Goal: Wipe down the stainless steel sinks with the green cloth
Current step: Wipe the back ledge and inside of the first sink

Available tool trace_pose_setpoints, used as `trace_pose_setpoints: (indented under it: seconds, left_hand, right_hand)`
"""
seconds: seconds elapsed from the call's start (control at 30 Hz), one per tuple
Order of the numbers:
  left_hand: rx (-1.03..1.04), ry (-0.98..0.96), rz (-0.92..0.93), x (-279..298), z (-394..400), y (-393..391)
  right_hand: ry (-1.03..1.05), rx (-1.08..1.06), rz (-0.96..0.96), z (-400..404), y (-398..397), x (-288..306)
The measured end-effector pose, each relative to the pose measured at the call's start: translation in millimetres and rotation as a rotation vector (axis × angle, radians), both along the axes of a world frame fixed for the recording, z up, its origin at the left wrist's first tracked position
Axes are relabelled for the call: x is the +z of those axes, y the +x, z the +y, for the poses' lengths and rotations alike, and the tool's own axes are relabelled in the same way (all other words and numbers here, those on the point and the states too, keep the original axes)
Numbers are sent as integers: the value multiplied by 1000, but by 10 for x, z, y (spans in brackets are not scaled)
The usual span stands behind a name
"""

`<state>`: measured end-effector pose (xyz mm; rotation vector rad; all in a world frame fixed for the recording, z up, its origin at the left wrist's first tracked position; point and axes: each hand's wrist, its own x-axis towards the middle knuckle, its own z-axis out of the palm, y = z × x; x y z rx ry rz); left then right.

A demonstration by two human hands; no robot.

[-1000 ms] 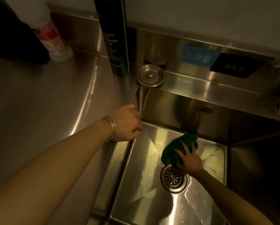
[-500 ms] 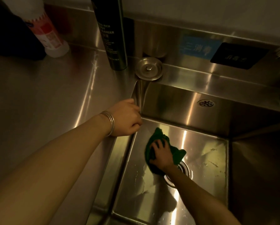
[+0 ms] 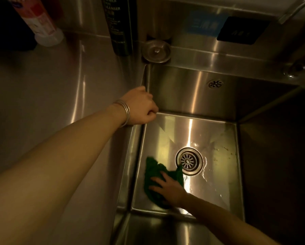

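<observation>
A stainless steel counter fills the left half of the frame, dim and streaked with soft reflections. To its right the sink drops away as a deep rectangular basin taking up the centre and lower right, its floor wet and shining, its right wall in shadow. A raised steel backsplash runs across the top, carrying a blue label and a black label whose print is too blurred to read.

The left forearm crosses the counter from the lower left, with thin metal bangles at the wrist. The left hand rests on the upper left edge of the basin with its fingers curled over the rim, gripping it.

At the top centre stands a tall dark can, and in the upper left corner a white bottle with a red label.

The right hand reaches in from the lower right and lies flat, fingers straight and slightly spread, pressing on the green cloth. The cloth is crumpled on the sink floor in its lower left part, close to the left wall and just beside the round drain strainer, which it touches at its upper right corner.

A round metal drain plug sits on the ledge above the basin's upper left corner, beside the can. A small overflow grille is set in the back wall, and a faucet base shows at the right edge.
</observation>
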<state>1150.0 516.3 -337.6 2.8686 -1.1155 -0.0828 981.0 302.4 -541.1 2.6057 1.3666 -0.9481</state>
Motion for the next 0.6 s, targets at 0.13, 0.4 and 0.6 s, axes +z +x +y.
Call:
trace_pose_setpoints:
  seconds: [0.13,0.4,0.6]
  left_hand:
    - [-89,-35,-59,-48,14,-386]
    - [-120,-47,54,-33,67,-1120]
    - [-63,-46,54,-33,13,-1216]
  right_hand:
    - [-24,139,10,-219,59,39]
    - [-72,371,49,213,-75,136]
    - [-138,-79,-12,358,360,74]
